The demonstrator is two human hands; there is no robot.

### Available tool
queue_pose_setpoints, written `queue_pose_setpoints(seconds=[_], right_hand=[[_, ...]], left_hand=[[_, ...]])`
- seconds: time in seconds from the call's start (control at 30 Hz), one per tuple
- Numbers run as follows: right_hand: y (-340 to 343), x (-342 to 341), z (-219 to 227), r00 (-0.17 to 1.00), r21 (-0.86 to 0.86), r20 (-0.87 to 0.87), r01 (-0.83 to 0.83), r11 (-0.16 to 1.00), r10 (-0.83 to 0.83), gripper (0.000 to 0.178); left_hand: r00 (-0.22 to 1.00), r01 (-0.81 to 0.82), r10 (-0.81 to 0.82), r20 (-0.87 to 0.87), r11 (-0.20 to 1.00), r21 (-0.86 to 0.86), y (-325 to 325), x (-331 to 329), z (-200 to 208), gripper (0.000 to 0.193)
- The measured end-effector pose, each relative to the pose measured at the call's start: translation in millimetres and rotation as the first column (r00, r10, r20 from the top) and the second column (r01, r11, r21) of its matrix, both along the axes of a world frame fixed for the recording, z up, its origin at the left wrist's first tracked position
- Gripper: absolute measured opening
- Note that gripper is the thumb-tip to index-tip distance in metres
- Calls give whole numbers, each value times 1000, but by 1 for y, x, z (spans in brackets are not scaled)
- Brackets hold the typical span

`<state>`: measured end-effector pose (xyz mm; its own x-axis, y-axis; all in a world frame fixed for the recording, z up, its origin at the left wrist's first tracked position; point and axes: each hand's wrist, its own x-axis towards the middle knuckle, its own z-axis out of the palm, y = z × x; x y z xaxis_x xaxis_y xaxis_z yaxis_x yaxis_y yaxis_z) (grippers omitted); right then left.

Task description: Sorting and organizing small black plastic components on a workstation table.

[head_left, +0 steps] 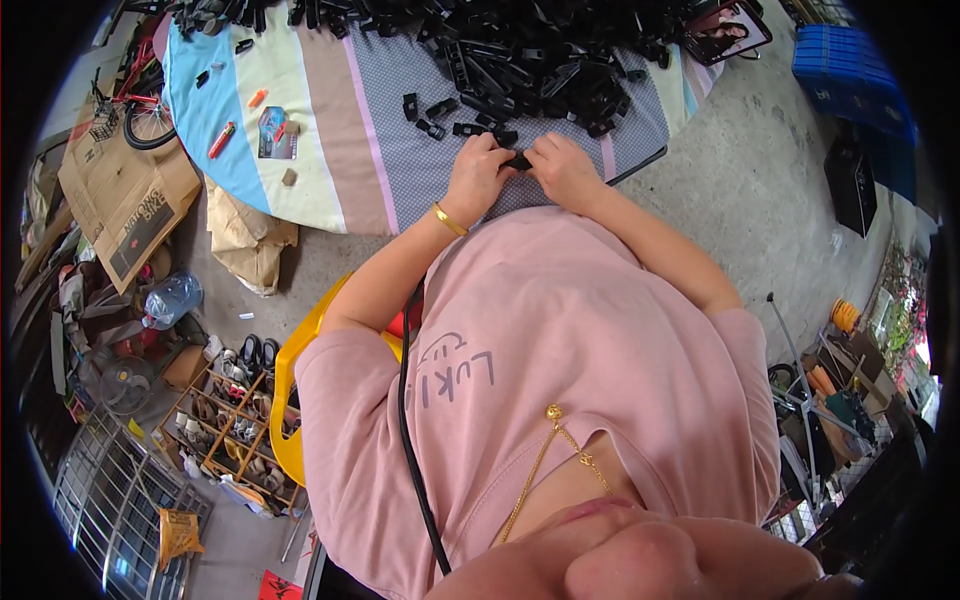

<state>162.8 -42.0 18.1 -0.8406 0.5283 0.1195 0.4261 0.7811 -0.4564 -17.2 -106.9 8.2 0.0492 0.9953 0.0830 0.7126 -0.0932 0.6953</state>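
At the near edge of a cloth-covered table (400, 165), my left hand (480, 172) and my right hand (563, 170) meet with fingers closed. Between their fingertips is a small black plastic part (517, 161), and both hands grip it. Its exact kind is too small to make out. Just beyond my fingers lie a few loose black pieces (468, 129). Farther back, a big heap of similar black plastic pieces (540, 75) covers the far side of the table.
On the table's left lie a red lighter (222, 140), a card (277, 133), and an orange piece (258, 97). A phone (728, 32) stands at the far right. Blue crates (855, 75) are on the right; a shoe rack (225, 425) and yellow chair (290, 390) are on the left.
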Motion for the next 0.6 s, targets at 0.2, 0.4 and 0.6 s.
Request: queue_pose_setpoints(seconds=[0.2, 0.4, 0.6], right_hand=[[0, 5, -3, 983, -107, -164, 61, 992, -78, 24], [9, 58, 26, 994, -335, 102, 63, 940, -30, 23], [7, 110, 33, 911, -273, 411, 128, 953, -4, 26]], left_hand=[[999, 43, -43, 10, 999, 31, 3, -2, 1, 28], [989, 33, -6, 145, 982, -186, 31, -26, 33, 30], [961, -45, 133, -244, 942, 334, 92, -50, 31, 37]])
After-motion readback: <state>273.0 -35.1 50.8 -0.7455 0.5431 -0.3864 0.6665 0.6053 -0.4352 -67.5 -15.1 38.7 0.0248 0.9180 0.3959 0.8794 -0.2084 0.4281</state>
